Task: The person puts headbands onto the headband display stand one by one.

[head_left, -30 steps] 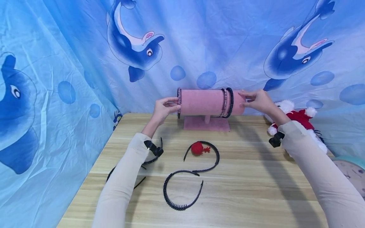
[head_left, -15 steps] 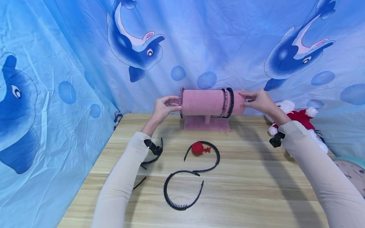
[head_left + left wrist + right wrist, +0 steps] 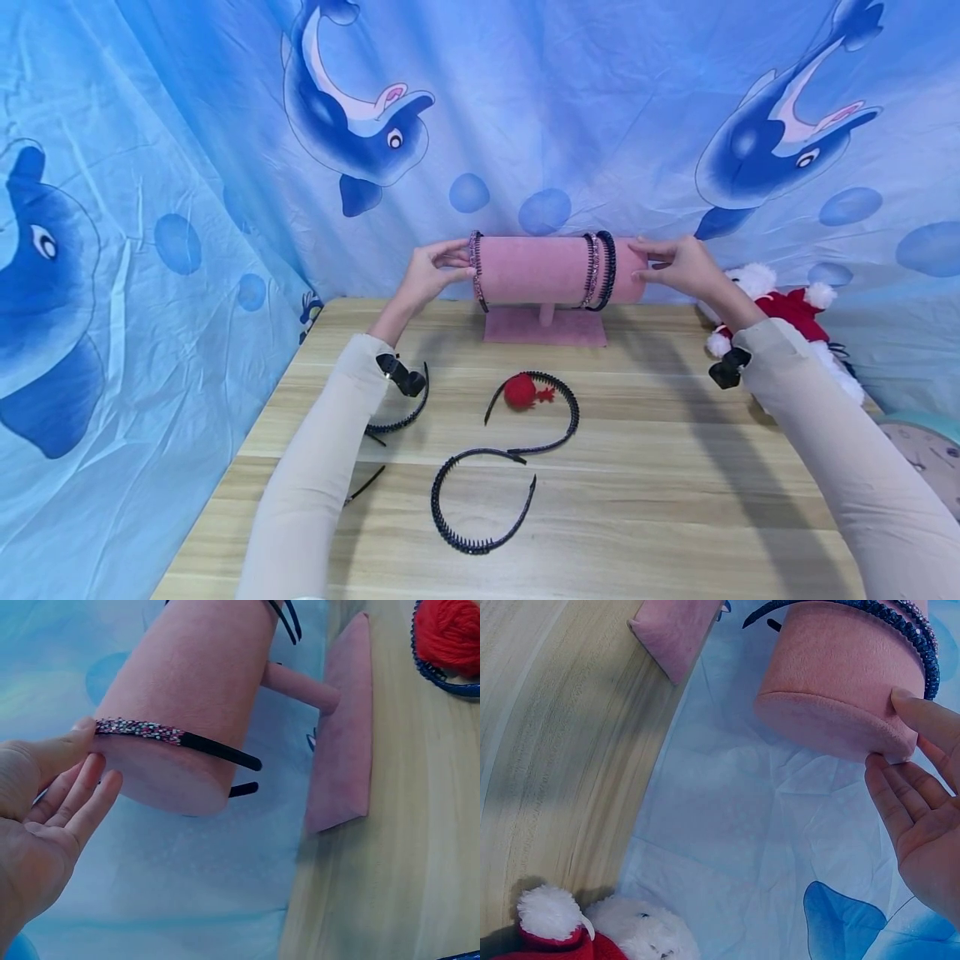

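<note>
A pink padded cylinder (image 3: 532, 268) on a stand lies across the back of the table. Around its left end sits a glittery headband (image 3: 476, 268); my left hand (image 3: 433, 275) touches it, the thumb on its sparkly band (image 3: 139, 729) and the fingertips by the cylinder's end face. My right hand (image 3: 681, 265) grips the cylinder's right end, thumb on the side and fingers at the end face (image 3: 832, 727). Toward the right, another glittery headband (image 3: 592, 268) and a dark braided headband (image 3: 607, 271) circle the cylinder.
On the wooden table (image 3: 637, 500) lie a toothed black headband (image 3: 465, 546), another with a red ball ornament (image 3: 519, 392), and more partly under my left arm. A white and red plush toy (image 3: 787, 312) stands at the right, near a round clock (image 3: 926, 462).
The left-end headband has shifted slightly right onto the cylinder, its lower part now tilted inward. My left hand has moved up a little along it. My right hand stays put.
</note>
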`<action>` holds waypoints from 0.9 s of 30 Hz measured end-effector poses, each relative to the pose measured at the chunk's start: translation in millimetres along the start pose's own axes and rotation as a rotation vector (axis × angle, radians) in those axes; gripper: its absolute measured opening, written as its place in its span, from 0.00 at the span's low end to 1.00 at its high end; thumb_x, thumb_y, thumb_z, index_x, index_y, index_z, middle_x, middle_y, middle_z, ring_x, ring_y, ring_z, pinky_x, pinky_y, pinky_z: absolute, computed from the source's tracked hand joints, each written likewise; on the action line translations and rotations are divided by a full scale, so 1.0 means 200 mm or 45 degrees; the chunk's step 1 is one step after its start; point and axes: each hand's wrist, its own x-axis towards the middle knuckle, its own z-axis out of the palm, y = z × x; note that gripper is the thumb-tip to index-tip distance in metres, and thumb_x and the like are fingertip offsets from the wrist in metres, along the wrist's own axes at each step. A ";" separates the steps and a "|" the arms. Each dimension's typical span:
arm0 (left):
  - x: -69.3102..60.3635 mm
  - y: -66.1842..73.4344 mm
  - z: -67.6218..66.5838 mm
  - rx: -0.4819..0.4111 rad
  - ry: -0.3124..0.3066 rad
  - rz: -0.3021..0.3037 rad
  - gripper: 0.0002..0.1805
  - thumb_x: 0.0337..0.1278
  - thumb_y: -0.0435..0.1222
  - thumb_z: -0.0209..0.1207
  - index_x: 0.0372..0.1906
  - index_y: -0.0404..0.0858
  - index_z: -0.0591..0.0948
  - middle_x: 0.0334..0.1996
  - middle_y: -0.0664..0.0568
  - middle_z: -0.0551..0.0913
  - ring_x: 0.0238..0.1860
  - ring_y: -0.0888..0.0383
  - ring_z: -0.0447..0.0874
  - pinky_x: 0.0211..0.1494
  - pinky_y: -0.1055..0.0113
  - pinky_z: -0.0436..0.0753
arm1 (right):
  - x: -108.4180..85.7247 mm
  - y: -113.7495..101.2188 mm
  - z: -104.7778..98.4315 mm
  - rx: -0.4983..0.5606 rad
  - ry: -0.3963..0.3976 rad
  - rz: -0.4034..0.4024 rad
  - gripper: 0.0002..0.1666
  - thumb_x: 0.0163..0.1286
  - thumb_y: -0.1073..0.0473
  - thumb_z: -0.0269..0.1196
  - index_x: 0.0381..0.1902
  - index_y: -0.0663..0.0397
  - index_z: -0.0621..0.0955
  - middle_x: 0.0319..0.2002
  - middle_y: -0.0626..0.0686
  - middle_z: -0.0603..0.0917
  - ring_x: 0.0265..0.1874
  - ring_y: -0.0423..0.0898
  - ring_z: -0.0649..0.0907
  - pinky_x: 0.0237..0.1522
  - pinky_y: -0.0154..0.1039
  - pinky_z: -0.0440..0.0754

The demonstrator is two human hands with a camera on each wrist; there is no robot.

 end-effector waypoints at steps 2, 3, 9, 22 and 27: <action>0.01 0.01 -0.01 0.025 -0.011 0.002 0.33 0.56 0.27 0.70 0.68 0.37 0.76 0.58 0.37 0.82 0.55 0.52 0.86 0.61 0.64 0.86 | 0.00 0.00 0.00 -0.003 0.002 0.001 0.33 0.67 0.59 0.72 0.69 0.53 0.76 0.74 0.63 0.68 0.64 0.62 0.80 0.38 0.14 0.77; 0.02 0.02 -0.01 0.042 -0.018 -0.001 0.34 0.55 0.27 0.71 0.69 0.38 0.76 0.59 0.38 0.82 0.57 0.51 0.85 0.62 0.63 0.85 | 0.00 0.00 0.00 -0.002 0.002 0.002 0.33 0.67 0.58 0.72 0.69 0.53 0.76 0.74 0.63 0.68 0.64 0.62 0.80 0.37 0.14 0.77; 0.04 0.07 -0.03 0.121 -0.090 -0.001 0.37 0.53 0.27 0.72 0.71 0.39 0.74 0.65 0.41 0.79 0.64 0.46 0.81 0.65 0.57 0.84 | 0.00 0.00 0.01 0.017 0.004 -0.007 0.33 0.66 0.60 0.72 0.68 0.55 0.76 0.73 0.63 0.68 0.63 0.63 0.80 0.39 0.12 0.76; 0.07 0.09 -0.05 0.306 -0.195 0.061 0.38 0.53 0.29 0.73 0.71 0.40 0.74 0.75 0.46 0.68 0.73 0.45 0.70 0.69 0.53 0.80 | 0.01 0.01 0.00 -0.022 0.005 -0.002 0.33 0.67 0.62 0.71 0.69 0.56 0.76 0.73 0.63 0.69 0.64 0.63 0.80 0.43 0.15 0.79; 0.08 0.09 -0.05 0.365 -0.216 0.091 0.38 0.54 0.31 0.74 0.71 0.40 0.74 0.74 0.47 0.70 0.73 0.46 0.69 0.73 0.52 0.77 | 0.01 0.01 0.00 -0.024 0.013 -0.018 0.33 0.66 0.62 0.71 0.68 0.57 0.76 0.72 0.64 0.69 0.63 0.63 0.80 0.41 0.13 0.76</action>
